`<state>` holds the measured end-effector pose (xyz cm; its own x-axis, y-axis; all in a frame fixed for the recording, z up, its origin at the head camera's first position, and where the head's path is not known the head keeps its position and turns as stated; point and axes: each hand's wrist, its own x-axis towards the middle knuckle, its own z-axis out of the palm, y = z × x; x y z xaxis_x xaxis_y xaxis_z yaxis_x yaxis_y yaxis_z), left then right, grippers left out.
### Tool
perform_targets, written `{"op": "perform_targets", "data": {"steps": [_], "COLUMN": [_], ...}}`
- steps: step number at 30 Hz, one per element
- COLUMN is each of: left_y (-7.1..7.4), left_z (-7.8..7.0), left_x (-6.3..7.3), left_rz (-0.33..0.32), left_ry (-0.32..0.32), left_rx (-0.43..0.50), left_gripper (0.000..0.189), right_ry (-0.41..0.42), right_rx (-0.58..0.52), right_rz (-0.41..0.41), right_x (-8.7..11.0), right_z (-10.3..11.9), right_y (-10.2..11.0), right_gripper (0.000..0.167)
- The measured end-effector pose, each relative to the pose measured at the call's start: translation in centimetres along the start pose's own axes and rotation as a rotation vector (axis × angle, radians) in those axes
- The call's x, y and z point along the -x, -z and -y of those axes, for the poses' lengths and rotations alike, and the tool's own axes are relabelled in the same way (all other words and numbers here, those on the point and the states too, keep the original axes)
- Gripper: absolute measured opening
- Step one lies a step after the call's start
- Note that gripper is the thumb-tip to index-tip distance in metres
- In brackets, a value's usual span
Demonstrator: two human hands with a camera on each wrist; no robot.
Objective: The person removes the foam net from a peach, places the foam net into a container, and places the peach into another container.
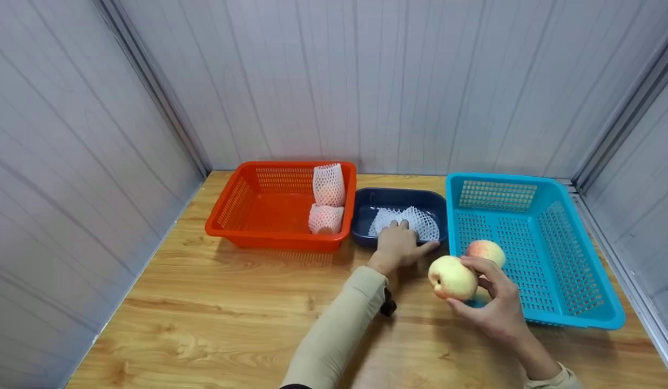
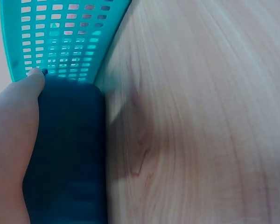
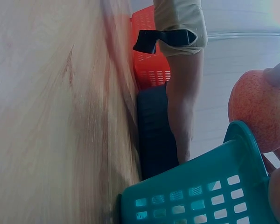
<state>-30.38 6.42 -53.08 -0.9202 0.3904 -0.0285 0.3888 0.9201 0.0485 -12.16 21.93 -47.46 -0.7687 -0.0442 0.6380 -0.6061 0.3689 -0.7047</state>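
Observation:
My right hand (image 1: 501,308) holds a pale yellow peach (image 1: 451,278) between fingers and thumb, above the near left rim of the blue basket (image 1: 533,270). In the right wrist view this peach (image 3: 256,112) looks redder. A second peach (image 1: 486,252) shows behind it, inside the basket. My left hand (image 1: 398,247) reaches over the near rim of a navy basin (image 1: 369,202), its fingers on white foam fruit nets (image 1: 424,224). The left thumb stands out to the right, apart from the fingers. The left fingertips are partly hidden among the nets.
An orange-red basket (image 1: 279,210) stands left of the basin, with two peaches in foam nets (image 1: 328,186) along its right side. All three containers sit on a wooden table (image 1: 215,319). Pale panel walls (image 1: 334,81) rise behind and at both sides.

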Motion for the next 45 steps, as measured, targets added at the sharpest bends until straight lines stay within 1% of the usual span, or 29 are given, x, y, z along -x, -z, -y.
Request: {"op": "perform_targets", "data": {"steps": [4, 7, 12, 14, 16, 19, 21, 23, 25, 27, 29, 31, 34, 36, 39, 41, 44, 45], "left_y": [-0.1, 0.0, 0.4, 0.4, 0.4, 0.4, 0.5, 0.7, 0.9, 1.2, 1.4, 1.6, 1.7, 1.8, 2.0, 2.2, 2.5, 2.6], "left_z": [0.2, 0.3, 0.7, 0.9, 1.0, 1.1, 1.2, 1.1, 1.0, 0.8, 0.7, 0.4, 0.1, -0.2, -0.6, -1.1, -1.7, -1.9], "left_x": [0.3, 0.4, 0.5, 0.6, 0.8, 1.5, 2.1, 2.8, 3.5, 4.3, 4.9, 5.6, 6.4, 7.0, 7.9, 8.4, 9.1, 9.3], "left_rz": [-0.024, -0.053, -0.094, -0.124, -0.182, -0.316, -0.415, -0.494, -0.551, -0.592, -0.628, -0.658, -0.671, -0.661, -0.620, -0.588, -0.542, -0.531], "left_ry": [-0.020, -0.044, -0.095, -0.125, -0.161, -0.219, -0.268, -0.324, -0.383, -0.439, -0.487, -0.527, -0.571, -0.595, -0.632, -0.668, -0.748, -0.776], "left_rx": [0.005, 0.020, 0.051, 0.054, 0.041, 0.041, 0.068, 0.128, 0.190, 0.238, 0.249, 0.240, 0.224, 0.227, 0.251, 0.277, 0.327, 0.346], "left_gripper": [0.092, 0.087, 0.071, 0.064, 0.058, 0.047, 0.038, 0.029, 0.022, 0.017, 0.014, 0.012, 0.013, 0.014, 0.014, 0.015, 0.016, 0.016], "right_ry": [0.005, 0.032, -0.015, -0.027, -0.023, -0.023, -0.013, -0.010, 0.009, 0.009, 0.014, 0.008, 0.006, 0.014, 0.048, 0.056, 0.043, 0.026], "right_rx": [-0.003, -0.005, 0.017, 0.031, 0.036, 0.022, 0.010, -0.005, -0.007, -0.031, -0.047, -0.068, -0.076, -0.084, -0.088, -0.084, -0.058, -0.045], "right_rz": [-0.003, -0.015, 0.017, 0.032, 0.033, 0.020, 0.008, 0.004, -0.002, -0.006, -0.014, -0.024, -0.024, -0.020, -0.018, -0.026, -0.043, -0.044], "right_x": [0.1, -0.1, -0.2, -0.1, -0.1, 0.0, 0.0, 0.0, 0.0, 0.0, -0.1, -0.3, -0.5, -0.6, -0.8, -0.8, -0.9, -0.9], "right_z": [0.0, -0.1, 0.1, 0.1, 0.1, 0.0, -0.1, -0.1, -0.1, 0.0, 0.0, 0.1, 0.2, 0.3, 0.3, 0.3, 0.3, 0.4], "right_y": [-0.2, -0.3, 0.0, 0.1, 0.1, 0.1, 0.0, 0.0, 0.0, 0.1, 0.3, 0.5, 0.8, 1.1, 1.6, 2.0, 2.7, 2.9], "right_gripper": [0.069, 0.070, 0.069, 0.068, 0.068, 0.069, 0.069, 0.069, 0.069, 0.069, 0.070, 0.070, 0.070, 0.070, 0.070, 0.071, 0.071, 0.071]}}
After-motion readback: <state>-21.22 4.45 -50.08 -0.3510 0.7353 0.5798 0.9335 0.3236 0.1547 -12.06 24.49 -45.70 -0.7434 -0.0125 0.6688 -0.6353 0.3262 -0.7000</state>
